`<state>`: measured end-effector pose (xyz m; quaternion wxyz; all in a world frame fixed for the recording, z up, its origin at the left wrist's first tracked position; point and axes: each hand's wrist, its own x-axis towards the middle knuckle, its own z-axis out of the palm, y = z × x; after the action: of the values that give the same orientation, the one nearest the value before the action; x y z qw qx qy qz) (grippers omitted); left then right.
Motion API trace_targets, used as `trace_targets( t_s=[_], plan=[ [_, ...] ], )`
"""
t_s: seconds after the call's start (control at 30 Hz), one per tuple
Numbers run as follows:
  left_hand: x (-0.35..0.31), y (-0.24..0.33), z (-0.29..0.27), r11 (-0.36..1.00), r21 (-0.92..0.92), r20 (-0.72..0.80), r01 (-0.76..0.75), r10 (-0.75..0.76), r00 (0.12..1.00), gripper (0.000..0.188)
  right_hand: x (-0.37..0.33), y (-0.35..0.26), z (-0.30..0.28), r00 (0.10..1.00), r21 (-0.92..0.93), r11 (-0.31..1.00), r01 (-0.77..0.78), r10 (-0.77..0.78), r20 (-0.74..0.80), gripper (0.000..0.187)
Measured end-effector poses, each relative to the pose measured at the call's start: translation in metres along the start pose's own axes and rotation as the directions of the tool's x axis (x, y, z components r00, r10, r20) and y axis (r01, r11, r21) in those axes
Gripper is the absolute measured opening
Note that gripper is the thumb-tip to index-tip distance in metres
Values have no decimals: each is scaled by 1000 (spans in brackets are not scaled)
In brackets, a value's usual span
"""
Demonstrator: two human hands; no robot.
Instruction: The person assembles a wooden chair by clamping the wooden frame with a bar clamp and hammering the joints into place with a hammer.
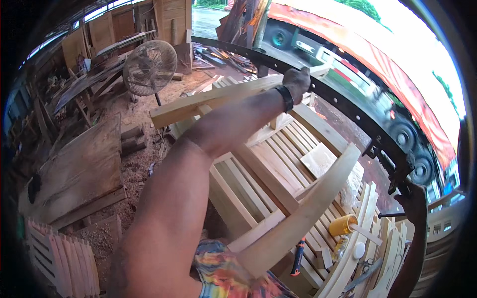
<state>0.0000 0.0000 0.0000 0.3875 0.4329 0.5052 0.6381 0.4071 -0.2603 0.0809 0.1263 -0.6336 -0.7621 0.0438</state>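
A long dark metal bar clamp (348, 111) with holes along its bar spans the upper right, held above the woodwork. My left hand (297, 82), a black band on its wrist, is closed around the bar near its middle. At the clamp's screw end, my right hand (413, 202) is wrapped below the jaw; some of its fingers are hidden. Beneath my left arm lies a pale slatted wooden frame (268, 164). A curved wooden piece (313, 211) rises from near my lap across the slats, and a thick beam (169, 111) crosses the far side.
An orange container (343, 225), a tool with an orange-and-black handle (298, 256) and scissors (366, 264) sit among the slats and boards. A standing fan (150, 68) and a wooden sheet (79, 174) are to the left. Outside stands a truck with an orange cover (308, 22).
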Motion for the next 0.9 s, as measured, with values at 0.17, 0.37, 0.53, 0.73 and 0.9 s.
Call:
trace_targets(
  t_s=[0.17, 0.37, 0.53, 0.73, 0.9],
  plan=[
    [-19, 5, -2, 998, 32, 31, 46, -47, 998, 50, 15, 14, 14, 996, 95, 992, 83, -79, -43, 54],
    [32, -39, 10, 991, -104, 89, -88, 98, 991, 39, 8, 56, 22, 996, 21, 998, 63, -62, -66, 55],
    [26, -20, -8, 994, 8, 246, 113, -111, 963, 40, 29, 73, 18, 998, -64, 996, -59, 57, -39, 51],
    [-16, 2, 3, 963, 122, 197, 242, -262, 945, 43, 21, 73, 27, 994, 220, 969, 108, -101, -45, 55],
    [-18, -4, 3, 971, 26, 237, 238, -237, 942, 36, 8, 75, 29, 942, -147, 953, 266, -289, -171, 53]
  ],
)
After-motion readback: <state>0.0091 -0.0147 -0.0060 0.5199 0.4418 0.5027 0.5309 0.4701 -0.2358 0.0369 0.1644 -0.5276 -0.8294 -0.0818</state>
